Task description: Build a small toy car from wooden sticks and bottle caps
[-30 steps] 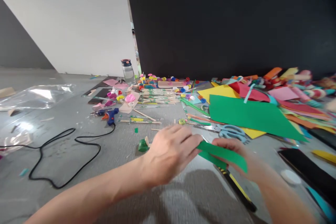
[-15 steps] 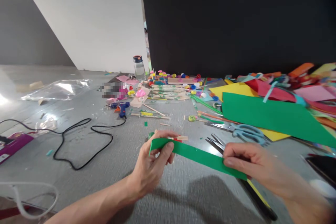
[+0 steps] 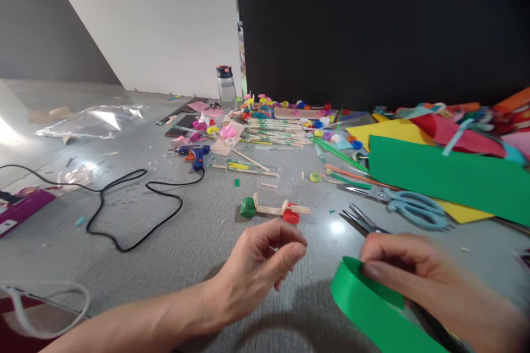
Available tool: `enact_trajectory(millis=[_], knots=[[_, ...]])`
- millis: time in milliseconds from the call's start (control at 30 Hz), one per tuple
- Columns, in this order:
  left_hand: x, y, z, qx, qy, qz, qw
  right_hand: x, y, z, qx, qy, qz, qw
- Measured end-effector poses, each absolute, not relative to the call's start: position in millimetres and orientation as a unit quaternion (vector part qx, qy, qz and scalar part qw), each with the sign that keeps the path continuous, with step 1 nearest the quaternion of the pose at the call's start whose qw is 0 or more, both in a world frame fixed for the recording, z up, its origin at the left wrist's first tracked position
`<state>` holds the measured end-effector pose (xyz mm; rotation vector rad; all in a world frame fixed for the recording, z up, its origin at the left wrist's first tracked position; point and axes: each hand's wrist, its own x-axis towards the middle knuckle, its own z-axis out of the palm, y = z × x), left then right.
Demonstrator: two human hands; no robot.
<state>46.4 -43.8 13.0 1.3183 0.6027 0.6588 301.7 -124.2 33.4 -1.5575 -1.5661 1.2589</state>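
Observation:
My right hand point(image 3: 409, 273) pinches a strip of green paper point(image 3: 368, 309) that curls round at its near end, low right over the grey floor. My left hand point(image 3: 263, 262) hovers just left of the strip, apart from it, its fingers curled towards the thumb with nothing visible in them. Just beyond my hands lies a small stick piece point(image 3: 273, 209) with a green cap at one end and a red cap at the other.
Blue-handled scissors point(image 3: 406, 204) and a second dark pair point(image 3: 360, 219) lie right of centre. Green sheet point(image 3: 447, 176) on yellow paper at right. A blue glue gun point(image 3: 199, 155) with black cord point(image 3: 124, 204), sticks, caps, a bottle point(image 3: 226, 85) and plastic bags point(image 3: 95, 124) lie further back.
My left hand has let go of the green strip, which has curled back towards my right hand. The view has tilted down, showing the stick piece beyond my hands.

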Motion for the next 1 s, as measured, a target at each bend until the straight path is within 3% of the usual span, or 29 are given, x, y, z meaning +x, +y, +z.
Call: enact_trajectory(millis=[233, 333, 567, 733, 1000], knots=[[43, -50, 18, 0.751, 0.262, 0.275, 0.540, 281, -128, 28, -0.595, -0.554, 0.503, 0.292], [43, -51, 15, 0.759, 0.266, 0.279, 0.525, 271, -128, 27, -0.604, -0.574, 0.470, 0.289], [51, -51, 15, 0.539, 0.296, 0.223, 0.756, 259, -126, 28, -0.584, -0.608, 0.474, 0.253], [54, -52, 11, 0.478, 0.286, 0.188, 0.809, 257, -124, 27, -0.558, -0.527, 0.567, 0.299], [54, -47, 12, 0.449, 0.258, 0.148, 0.842, 254, -126, 26, -0.535, -0.500, 0.606, 0.311]])
